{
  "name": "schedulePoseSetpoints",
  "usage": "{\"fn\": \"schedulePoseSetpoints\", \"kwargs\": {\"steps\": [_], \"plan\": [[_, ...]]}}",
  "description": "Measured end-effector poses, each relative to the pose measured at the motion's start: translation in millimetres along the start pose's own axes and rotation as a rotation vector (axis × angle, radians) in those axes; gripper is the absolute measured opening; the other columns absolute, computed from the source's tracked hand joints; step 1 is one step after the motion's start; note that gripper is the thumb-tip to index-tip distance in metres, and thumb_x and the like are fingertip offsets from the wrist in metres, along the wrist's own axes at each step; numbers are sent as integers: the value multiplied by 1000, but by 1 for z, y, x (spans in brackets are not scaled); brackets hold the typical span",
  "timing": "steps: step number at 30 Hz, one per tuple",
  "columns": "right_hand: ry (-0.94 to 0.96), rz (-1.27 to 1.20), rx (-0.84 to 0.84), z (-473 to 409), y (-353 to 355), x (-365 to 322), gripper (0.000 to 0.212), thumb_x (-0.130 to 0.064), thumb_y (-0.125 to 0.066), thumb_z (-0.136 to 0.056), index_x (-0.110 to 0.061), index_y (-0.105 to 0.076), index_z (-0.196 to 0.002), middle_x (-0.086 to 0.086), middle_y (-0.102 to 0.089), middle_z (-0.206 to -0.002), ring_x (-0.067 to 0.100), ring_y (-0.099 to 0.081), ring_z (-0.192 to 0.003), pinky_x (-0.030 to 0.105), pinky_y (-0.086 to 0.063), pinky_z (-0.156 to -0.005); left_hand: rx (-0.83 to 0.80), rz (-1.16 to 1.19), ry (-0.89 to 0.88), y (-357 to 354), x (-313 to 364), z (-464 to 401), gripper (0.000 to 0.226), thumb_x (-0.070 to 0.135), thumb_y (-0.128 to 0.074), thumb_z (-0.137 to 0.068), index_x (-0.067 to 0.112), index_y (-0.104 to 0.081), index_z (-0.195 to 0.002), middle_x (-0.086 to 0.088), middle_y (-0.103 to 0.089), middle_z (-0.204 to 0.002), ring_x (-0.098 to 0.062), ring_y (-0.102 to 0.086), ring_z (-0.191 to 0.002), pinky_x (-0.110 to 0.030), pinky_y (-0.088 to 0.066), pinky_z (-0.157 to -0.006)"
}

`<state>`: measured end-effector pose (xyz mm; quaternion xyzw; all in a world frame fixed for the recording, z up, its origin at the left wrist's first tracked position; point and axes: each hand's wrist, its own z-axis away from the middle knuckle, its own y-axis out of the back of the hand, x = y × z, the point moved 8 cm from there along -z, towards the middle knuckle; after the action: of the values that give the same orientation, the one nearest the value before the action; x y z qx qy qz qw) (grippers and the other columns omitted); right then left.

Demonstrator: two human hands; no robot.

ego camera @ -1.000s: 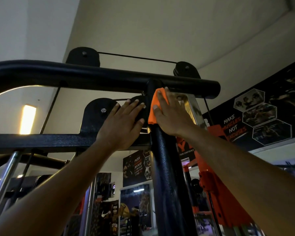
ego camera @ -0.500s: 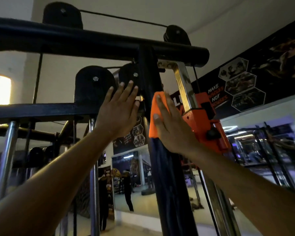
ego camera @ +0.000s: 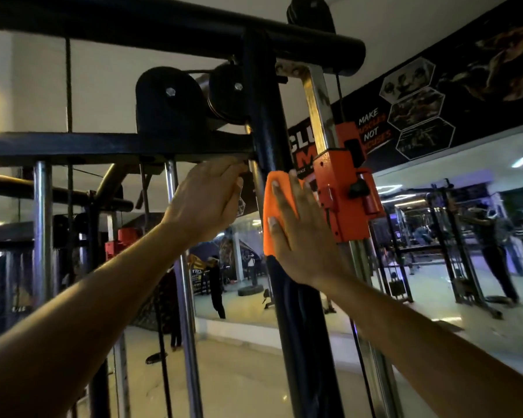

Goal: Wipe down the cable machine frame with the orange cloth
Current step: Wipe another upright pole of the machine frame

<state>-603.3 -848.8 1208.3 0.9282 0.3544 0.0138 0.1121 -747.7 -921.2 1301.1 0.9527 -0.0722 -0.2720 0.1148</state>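
Observation:
The cable machine's black upright post [ego camera: 266, 116] runs down the middle of the view, under a thick black top bar [ego camera: 163, 28]. The orange cloth [ego camera: 274, 206] lies flat against the post at about mid height. My right hand [ego camera: 302, 236] presses the cloth onto the post with straight fingers. My left hand [ego camera: 209, 200] is just left of the post, below the black crossbeam [ego camera: 73, 144], fingers reaching toward the post; its fingertips are partly hidden and I cannot tell if they grip anything.
An orange sliding carriage [ego camera: 341, 188] sits on a chrome rail [ego camera: 317, 98] right beside the cloth. Black pulleys [ego camera: 169, 101] hang under the top bar. Chrome guide rods [ego camera: 43, 230] stand to the left. A wall mirror [ego camera: 453, 236] reflects the gym behind.
My right hand has slid the orange cloth down the post from near the top bar to below the crossbeam. My left hand came down with it, off the pulley plate.

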Motion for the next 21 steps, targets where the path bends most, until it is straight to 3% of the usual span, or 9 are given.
{"fn": "schedulePoseSetpoints", "kwargs": {"steps": [1,3,7,9,12,13,15,18,21], "plan": [[-21,-8,1,-10,2,1,70,-48,-30,-117,-37,11,-172,-1,24,-180,28,14,-168,59,-5,-135,6,29,-13,2,6,5,37,28,-44,-107,14,-59,-137,-10,-65,-131,-29,-61,-120,-42,-43,-102],[-58,-23,18,-35,8,3,69,-50,-28,-117,-37,10,-173,2,20,-181,33,9,-168,62,-9,-135,-11,153,30,3,12,10,32,30,-43,-107,17,-59,-131,-5,-65,-119,-22,-62,-104,-41,-49,-88],[-50,-35,68,-43,15,-1,67,-47,-30,-118,-31,3,-174,6,9,-182,35,-3,-168,62,-21,-132,-63,544,381,-13,5,6,28,30,-45,-115,18,-57,-137,2,-60,-122,3,-52,-87,-24,-47,-73],[-39,-33,89,-10,11,-3,67,-44,-31,-118,-30,2,-175,7,7,-182,33,-5,-168,61,-27,-131,-113,730,567,-33,3,9,25,33,-44,-115,25,-55,-136,7,-60,-116,-1,-53,-84,-22,-46,-66],[-12,-52,74,52,-2,-1,68,-42,-35,-118,-28,0,-175,6,6,-183,29,-4,-169,61,-29,-130,-198,958,736,-61,9,16,21,36,-50,-113,30,-56,-132,0,-67,-117,-19,-64,-98,-36,-57,-83],[-9,-59,66,64,-5,1,69,-42,-36,-118,-27,-1,-175,5,6,-183,28,-3,-169,62,-28,-130,-234,1017,749,-71,12,17,24,36,-52,-112,28,-57,-134,-3,-68,-121,-21,-67,-107,-47,-60,-97],[-27,-62,56,67,-6,4,69,-42,-36,-118,-26,-2,-175,6,6,-183,29,-4,-169,62,-28,-130,-284,1122,744,-85,17,17,26,32,-52,-111,24,-58,-136,-6,-68,-125,-27,-70,-117,-59,-57,-104],[-4,-21,95,33,4,-1,68,-42,-37,-118,-22,-7,-175,12,0,-182,34,-10,-168,61,-25,-131,-288,1160,756,-87,21,15,16,29,-49,-111,28,-65,-113,-4,-73,-109,-29,-72,-108,-55,-58,-100],[-1,-6,115,2,10,-3,67,-43,-37,-117,-19,-12,-175,15,-3,-182,36,-12,-167,60,-24,-131,-255,1183,857,-83,22,11,27,23,-41,-112,27,-64,-97,5,-68,-80,-18,-66,-78,-33,-59,-72]]}}
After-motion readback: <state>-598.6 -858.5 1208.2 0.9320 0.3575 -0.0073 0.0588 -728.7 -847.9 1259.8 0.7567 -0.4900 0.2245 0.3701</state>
